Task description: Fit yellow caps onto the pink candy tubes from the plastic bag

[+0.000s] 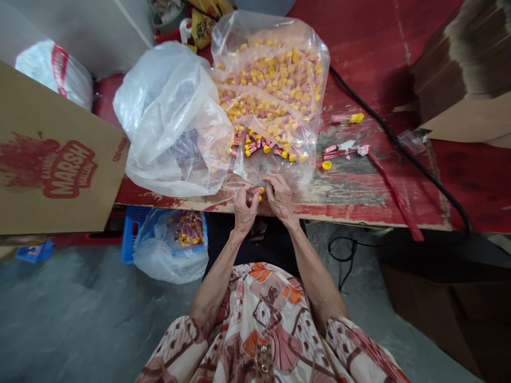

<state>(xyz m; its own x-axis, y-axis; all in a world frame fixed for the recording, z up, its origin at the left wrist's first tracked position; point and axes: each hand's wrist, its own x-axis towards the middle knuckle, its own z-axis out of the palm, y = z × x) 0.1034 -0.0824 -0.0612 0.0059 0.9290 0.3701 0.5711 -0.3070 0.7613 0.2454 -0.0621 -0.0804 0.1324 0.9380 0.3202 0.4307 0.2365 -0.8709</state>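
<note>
My left hand [244, 205] and my right hand [279, 196] meet at the near edge of the red table [371, 191]. Both are closed on one small pink tube with a yellow cap [255, 191], held between their fingertips. Just beyond them lies a clear plastic bag [275, 90] spread open, full of several pink tubes with yellow caps. A crumpled white plastic bag [171, 117] sits to the left of it.
A cardboard box [56, 159] printed "MARSH" stands at left. A blue crate [133, 234] with a bag of the same pieces [186, 229] is on the floor below the table. Loose pieces [339, 151], a red strip [393, 194] and a black cable [399, 143] lie at right.
</note>
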